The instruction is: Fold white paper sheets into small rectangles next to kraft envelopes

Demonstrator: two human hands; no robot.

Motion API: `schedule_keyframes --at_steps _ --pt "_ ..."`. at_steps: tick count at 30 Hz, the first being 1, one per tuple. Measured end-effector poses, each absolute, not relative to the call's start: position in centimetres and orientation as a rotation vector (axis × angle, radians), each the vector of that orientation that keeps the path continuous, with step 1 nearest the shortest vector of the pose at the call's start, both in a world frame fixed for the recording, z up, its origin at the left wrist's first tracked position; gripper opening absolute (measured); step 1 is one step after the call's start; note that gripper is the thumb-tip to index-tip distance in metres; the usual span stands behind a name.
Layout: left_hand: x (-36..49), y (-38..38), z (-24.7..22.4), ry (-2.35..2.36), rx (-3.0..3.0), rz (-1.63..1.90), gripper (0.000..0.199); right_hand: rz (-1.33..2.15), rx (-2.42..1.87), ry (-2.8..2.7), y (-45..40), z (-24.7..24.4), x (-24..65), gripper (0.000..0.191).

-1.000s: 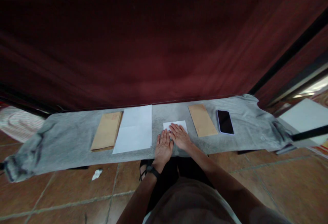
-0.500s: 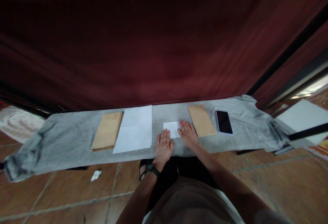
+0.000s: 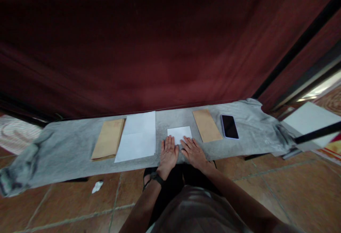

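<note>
A small white folded paper (image 3: pixel 179 132) lies flat on the grey cloth in front of me. My left hand (image 3: pixel 168 155) rests flat at its near left corner, fingers stretched out. My right hand (image 3: pixel 194 152) lies flat with spread fingers at its near right corner, the fingertips touching or just over the edge. To the left is a stack of large white sheets (image 3: pixel 138 135) with a crease across the top one. A single brown envelope (image 3: pixel 207 125) lies to the right of the folded paper.
A pile of brown envelopes (image 3: pixel 108 139) sits left of the white sheets. Right of the single envelope lies a phone (image 3: pixel 229 127) in a light purple case. Grey cloth (image 3: pixel 66 147) covers the narrow table, with a dark red curtain (image 3: pixel 160 66) behind it.
My right hand has slid toward me, off the right part of the folded paper, so more of it shows. My left hand stays near its left corner. The view has shifted slightly.
</note>
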State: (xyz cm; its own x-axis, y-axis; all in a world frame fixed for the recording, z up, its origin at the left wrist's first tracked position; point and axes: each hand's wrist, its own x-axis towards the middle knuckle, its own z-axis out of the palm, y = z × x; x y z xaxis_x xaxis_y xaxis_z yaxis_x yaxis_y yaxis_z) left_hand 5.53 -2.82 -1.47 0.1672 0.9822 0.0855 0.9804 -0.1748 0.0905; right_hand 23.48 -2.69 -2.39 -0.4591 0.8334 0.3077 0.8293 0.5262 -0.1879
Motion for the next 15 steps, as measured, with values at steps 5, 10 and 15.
schedule_keyframes --at_steps 5,10,15 --pt "7.9 -1.4 -1.2 1.833 2.410 0.158 0.056 0.031 -1.384 -2.409 -2.8 -2.5 23.3 0.046" --pt "8.8 1.0 -0.7 1.793 2.393 0.165 0.057 0.021 -1.407 -2.375 -2.8 -2.5 23.1 0.048" --pt "8.5 2.8 -0.7 1.760 2.417 0.181 0.056 0.024 -1.451 -2.360 -2.7 -2.7 23.0 0.052"
